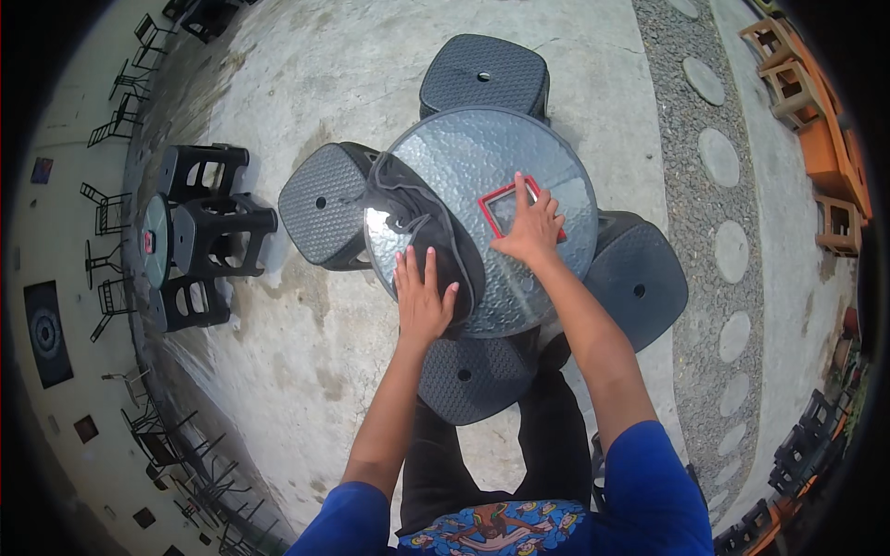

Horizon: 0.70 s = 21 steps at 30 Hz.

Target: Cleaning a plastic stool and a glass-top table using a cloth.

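A round table [480,132] with a rippled glass top stands before me. On its left side lies a dark drawstring bag [417,184], its gathered mouth and cord towards the far left edge. My left hand [423,299] rests palm down on the near part of the bag, fingers spread. My right hand [534,226] reaches over a red-rimmed square frame or shallow tray [491,221] on the right half of the glass. The index finger lies over its far rim and the thumb is at its near left corner. The hand covers part of it.
Dark plastic stools surround the table: one far [484,69], one left [323,201], one right [643,285], one near me [473,382]. More stools [226,229] stand around a small table [158,208] at left. A gravel strip with round stepping stones [719,156] runs along the right.
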### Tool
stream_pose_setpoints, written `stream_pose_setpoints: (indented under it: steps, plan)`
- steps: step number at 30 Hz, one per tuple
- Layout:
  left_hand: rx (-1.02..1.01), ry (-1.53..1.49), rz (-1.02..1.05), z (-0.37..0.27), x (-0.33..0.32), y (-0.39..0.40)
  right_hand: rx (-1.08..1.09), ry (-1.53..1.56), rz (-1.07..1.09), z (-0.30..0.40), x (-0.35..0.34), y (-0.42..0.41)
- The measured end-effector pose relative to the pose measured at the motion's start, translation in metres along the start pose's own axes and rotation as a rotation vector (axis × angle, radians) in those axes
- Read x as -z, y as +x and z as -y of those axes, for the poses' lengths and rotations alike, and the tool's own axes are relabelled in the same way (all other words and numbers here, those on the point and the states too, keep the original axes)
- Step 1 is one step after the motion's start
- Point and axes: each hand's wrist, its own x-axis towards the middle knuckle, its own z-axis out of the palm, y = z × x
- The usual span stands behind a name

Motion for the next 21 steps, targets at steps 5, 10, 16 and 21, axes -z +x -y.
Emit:
stream_pose_setpoints:
  steps: [5, 10, 16, 21]
  plan:
    - [-0.068, 0.17, -0.005, 0.005, -0.073, 0.045, 0.006, 0.286, -0.168, -0.065, 0.024, -0.09]
    - [-0.25, 0.052, 0.062, -0.079, -0.103, 0.079, -0.085, 0.37, -0.265, -0.137, 0.032, -0.187]
    - [-0.523, -0.031, -0.01, -0.131, -0.132, 0.16, -0.179, 0.43, -0.207, -0.145, 0.02, -0.227]
    - [-0.443, -0.045, -0.082, -0.093, -0.118, 0.228, -0.095, 0.428, -0.246, -0.13, 0.023, -0.229]
